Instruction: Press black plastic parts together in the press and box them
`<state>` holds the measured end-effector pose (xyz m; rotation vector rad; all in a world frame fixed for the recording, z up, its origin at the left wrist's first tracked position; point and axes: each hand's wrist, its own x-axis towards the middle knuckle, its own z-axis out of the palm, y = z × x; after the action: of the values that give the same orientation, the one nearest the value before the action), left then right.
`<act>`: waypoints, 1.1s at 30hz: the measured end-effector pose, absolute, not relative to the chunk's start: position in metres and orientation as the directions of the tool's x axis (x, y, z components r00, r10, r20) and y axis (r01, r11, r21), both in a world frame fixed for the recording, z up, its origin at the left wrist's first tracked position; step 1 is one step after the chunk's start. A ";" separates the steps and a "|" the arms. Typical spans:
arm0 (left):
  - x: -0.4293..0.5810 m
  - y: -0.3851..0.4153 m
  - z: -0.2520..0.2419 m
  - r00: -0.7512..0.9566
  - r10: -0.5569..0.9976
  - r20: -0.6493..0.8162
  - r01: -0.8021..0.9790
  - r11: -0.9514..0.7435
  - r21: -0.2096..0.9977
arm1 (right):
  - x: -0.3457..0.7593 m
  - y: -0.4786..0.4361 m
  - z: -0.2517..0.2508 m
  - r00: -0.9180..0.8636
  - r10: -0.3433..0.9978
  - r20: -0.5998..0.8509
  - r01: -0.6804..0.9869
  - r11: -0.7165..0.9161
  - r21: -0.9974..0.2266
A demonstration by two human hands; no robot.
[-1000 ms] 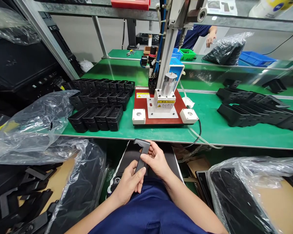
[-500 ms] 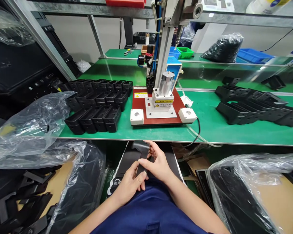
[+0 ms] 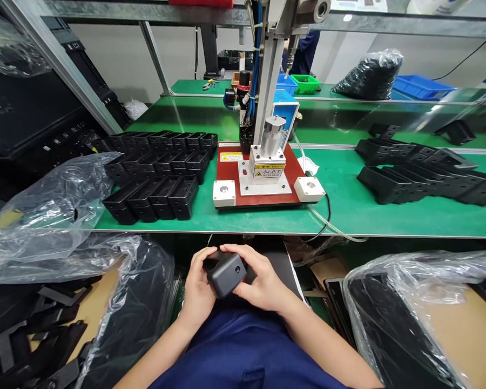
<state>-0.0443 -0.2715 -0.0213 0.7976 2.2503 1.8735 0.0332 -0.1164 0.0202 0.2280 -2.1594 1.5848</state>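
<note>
Above my lap, just in front of the bench edge, a black plastic housing point(image 3: 225, 274) is held between both hands. Its rounded end with one small round hole faces up toward me. My left hand point(image 3: 199, 283) is closed around its left side, fingertips at the far edge. My right hand point(image 3: 263, 276) grips the right side, thumb near the lower edge and fingers over the top. The housing's far side and underside are hidden. Beyond it on the bench stands a press fixture point(image 3: 267, 167) on a red base point(image 3: 227, 172), with a white button box point(image 3: 224, 193) at each front corner.
Rows of open black housings point(image 3: 182, 197) stand left on the green bench point(image 3: 267, 222). Black brackets point(image 3: 425, 183) lie in rows at right. Plastic-lined boxes with black parts point(image 3: 44, 329) flank my lap. A metal shelf beam point(image 3: 117, 13) crosses overhead. A tube and cable hang over the bench edge.
The black part has been turned so its rounded, holed end faces me. My left hand has moved up and left along its side; my right hand still grips it. The view has shifted slightly.
</note>
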 end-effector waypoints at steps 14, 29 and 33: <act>-0.065 -0.270 -0.022 -0.763 0.323 0.560 0.626 0.149 0.766 | 0.033 -0.118 0.015 -0.883 0.174 0.436 -0.370 0.314 -0.875; -0.060 -0.292 0.035 -0.597 0.570 0.564 0.782 0.259 0.567 | 0.024 -0.118 -0.004 -0.958 0.198 -0.208 0.040 -0.626 -0.779; -0.055 -0.287 0.046 -0.581 0.510 0.635 0.798 0.201 0.569 | 0.026 -0.125 -0.012 -0.974 0.054 -0.220 0.118 -0.709 -0.695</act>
<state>-0.0548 -0.2869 0.0458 1.5057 2.6539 1.6187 0.0261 -0.1253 -0.0115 -0.3582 -1.2112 2.9149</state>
